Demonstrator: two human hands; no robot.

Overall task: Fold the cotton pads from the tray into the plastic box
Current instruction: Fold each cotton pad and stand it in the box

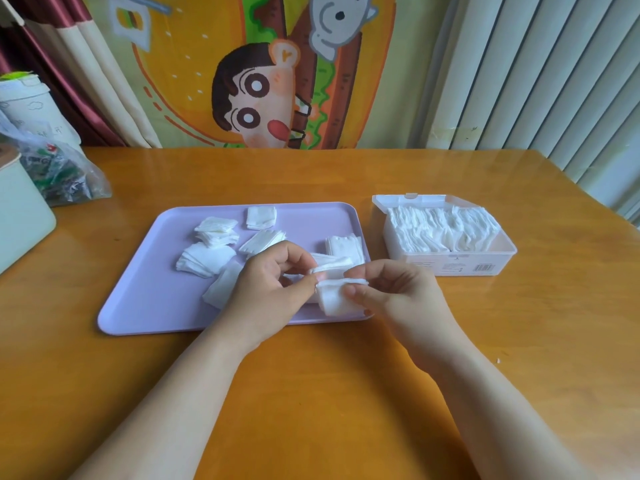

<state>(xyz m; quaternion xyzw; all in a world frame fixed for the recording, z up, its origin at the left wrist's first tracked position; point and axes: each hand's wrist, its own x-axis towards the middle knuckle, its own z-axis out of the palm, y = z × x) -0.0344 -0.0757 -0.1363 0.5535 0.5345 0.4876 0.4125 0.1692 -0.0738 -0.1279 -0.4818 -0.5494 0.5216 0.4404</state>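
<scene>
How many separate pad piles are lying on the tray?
6: far pile, far-left pile, left pile, centre pile, right pile, near pile beside the left hand. It and the right hand pinch another pad and may hide more.

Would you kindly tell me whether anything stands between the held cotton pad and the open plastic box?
Nothing visible does. The left hand and right hand pinch the cotton pad over the near right corner of the tray; only a strip of table separates it from the open plastic box.
</scene>
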